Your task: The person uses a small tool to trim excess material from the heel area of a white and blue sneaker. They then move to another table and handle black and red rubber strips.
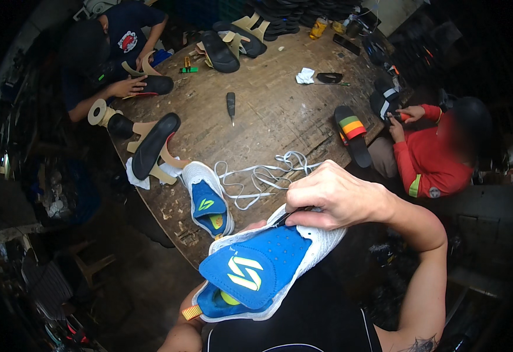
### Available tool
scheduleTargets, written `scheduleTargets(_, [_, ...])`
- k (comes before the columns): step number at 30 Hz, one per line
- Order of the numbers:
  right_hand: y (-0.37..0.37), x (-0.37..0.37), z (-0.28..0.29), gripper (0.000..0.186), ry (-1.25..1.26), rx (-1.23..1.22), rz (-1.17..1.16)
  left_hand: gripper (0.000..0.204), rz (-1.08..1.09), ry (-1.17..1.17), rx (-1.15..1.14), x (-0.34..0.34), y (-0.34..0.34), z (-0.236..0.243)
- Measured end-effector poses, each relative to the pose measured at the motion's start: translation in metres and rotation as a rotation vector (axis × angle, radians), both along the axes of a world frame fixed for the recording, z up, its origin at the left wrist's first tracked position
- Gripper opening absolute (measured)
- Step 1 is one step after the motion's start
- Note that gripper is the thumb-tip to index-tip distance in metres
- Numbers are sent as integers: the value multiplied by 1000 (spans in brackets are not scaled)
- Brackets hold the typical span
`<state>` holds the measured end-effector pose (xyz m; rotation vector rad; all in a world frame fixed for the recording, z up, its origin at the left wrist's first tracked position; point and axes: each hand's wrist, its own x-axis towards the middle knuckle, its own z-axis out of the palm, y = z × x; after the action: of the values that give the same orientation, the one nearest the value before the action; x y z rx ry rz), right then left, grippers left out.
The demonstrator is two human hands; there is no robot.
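A blue and white sneaker (288, 258), its lace holes bare, is tilted in front of my chest. My left hand (256, 224) grips it from underneath and behind; only a bit of its fingers shows at the shoe's upper edge. My right hand (332, 196) is closed in a pinch over the shoe's lace edge, on a slim dark tool (282, 219) whose kind I cannot make out. A matching sneaker (207, 199), also without laces, stands on the table's near edge. Beside it lies a loose tangle of pale grey laces (262, 176).
A wooden table (291, 117) bears a dark-handled awl (231, 107), unfinished sandals (156, 144), a striped slide sandal (353, 135) and a white cloth (305, 75). A co-worker in dark blue (133, 35) handles a sandal at far left; another in red (438, 152) works at right.
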<state>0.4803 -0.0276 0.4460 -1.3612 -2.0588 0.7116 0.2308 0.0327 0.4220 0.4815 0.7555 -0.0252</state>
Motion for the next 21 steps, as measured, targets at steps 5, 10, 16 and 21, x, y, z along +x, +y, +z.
scheduleTargets(5, [1, 2, 0, 27, -16, -36, 14, 52, 8, -3, 37, -6, -2, -6])
scheduleTargets(10, [0, 3, -1, 24, -15, -82, 28, 46, 123, -40, -94, -6, -2, -16])
scheduleTargets(16, [0, 4, 0, 25, -45, -51, 47, 48, 74, -42, -70, -5, -1, -10])
scheduleTargets(21, [3, 4, 6, 27, -76, -31, 54, 51, -43, -34, 36, -6, -1, -9])
